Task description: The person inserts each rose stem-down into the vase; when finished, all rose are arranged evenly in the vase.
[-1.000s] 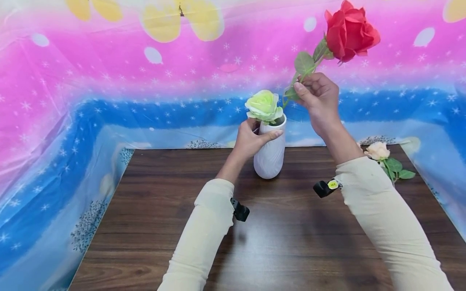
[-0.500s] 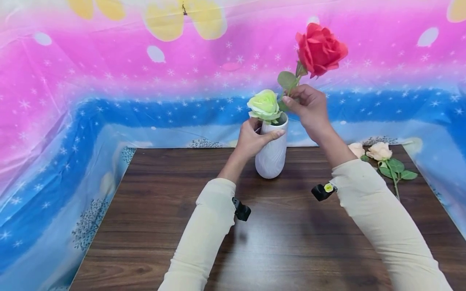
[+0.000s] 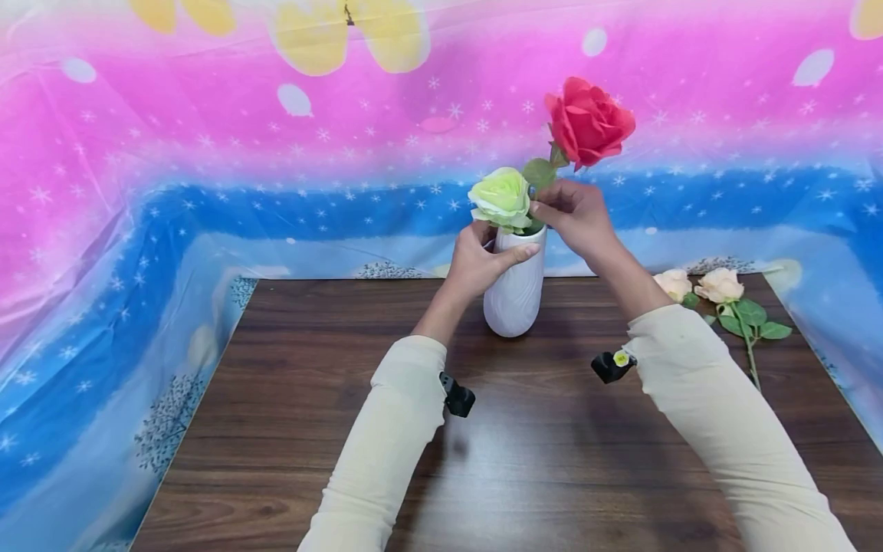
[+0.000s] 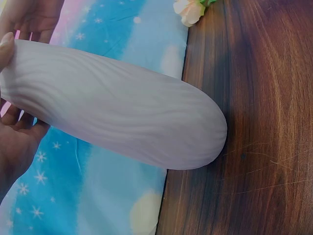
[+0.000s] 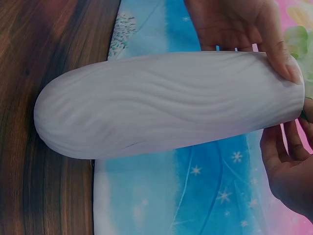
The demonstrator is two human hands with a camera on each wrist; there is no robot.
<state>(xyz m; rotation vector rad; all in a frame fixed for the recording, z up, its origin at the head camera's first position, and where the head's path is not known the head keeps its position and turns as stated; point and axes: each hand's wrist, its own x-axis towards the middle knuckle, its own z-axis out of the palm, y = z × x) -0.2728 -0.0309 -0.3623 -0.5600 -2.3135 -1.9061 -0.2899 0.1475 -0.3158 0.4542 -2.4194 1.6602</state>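
Observation:
A white vase (image 3: 513,295) with a wavy ribbed surface stands upright near the back of the table. My left hand (image 3: 476,261) grips it around the upper part, thumb across the front just under the rim. A pale green rose (image 3: 502,197) sits in the vase, its bloom leaning left over the mouth. With thumb and fingers my right hand (image 3: 579,222) pinches the stem of a red rose (image 3: 589,123) right at the rim, the bloom tilted up to the right. The lower stem is hidden by the vase. In the right wrist view the vase (image 5: 166,105) fills the middle between both hands.
Two cream roses (image 3: 719,285) with green leaves lie at the back right of the dark wooden table (image 3: 331,429). Behind the table's back edge hangs a pink and blue patterned cloth (image 3: 228,138).
My right hand has moved down and left, bringing the red rose lower and its stem into the vase's mouth. The left hand and vase have stayed in place.

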